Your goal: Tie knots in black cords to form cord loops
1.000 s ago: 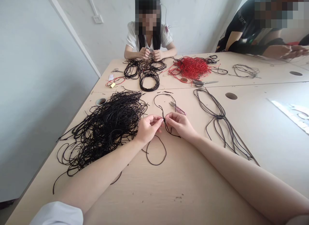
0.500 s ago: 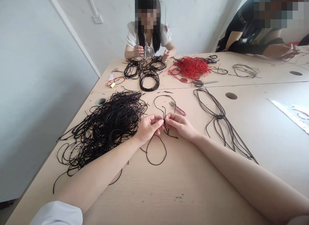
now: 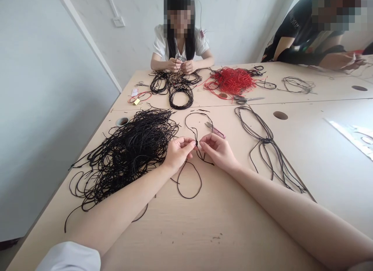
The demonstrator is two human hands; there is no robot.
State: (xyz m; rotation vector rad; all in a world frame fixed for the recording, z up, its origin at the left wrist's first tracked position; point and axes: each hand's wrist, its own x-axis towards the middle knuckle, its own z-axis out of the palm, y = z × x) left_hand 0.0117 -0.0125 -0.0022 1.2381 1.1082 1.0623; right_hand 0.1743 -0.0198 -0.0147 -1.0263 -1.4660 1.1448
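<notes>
A thin black cord [image 3: 201, 178] with a small knot [image 3: 196, 143] is held up in front of me, its loops spreading above and below the fingers. My left hand [image 3: 184, 150] pinches it at the knot between thumb and index finger. Just right of the knot, my right hand [image 3: 215, 148] has thumb and index finger closed at the cord's fine strands, which the fingertips partly hide. Behind the right hand lies a small pair of thread snips [image 3: 216, 130] with a pinkish handle.
On the left sits a large heap of black cords [image 3: 134, 146], with a tape roll [image 3: 122, 122] behind. Tied black cords [image 3: 266, 140] lie right. Farther back are red cords [image 3: 233, 81], scissors [image 3: 247, 99] and coiled black cords [image 3: 181, 98]. Two people work across the table.
My right fingertips have shifted slightly away from the knot, which now shows between the hands. The upper cord ends lean further left. The person opposite has brought both hands together.
</notes>
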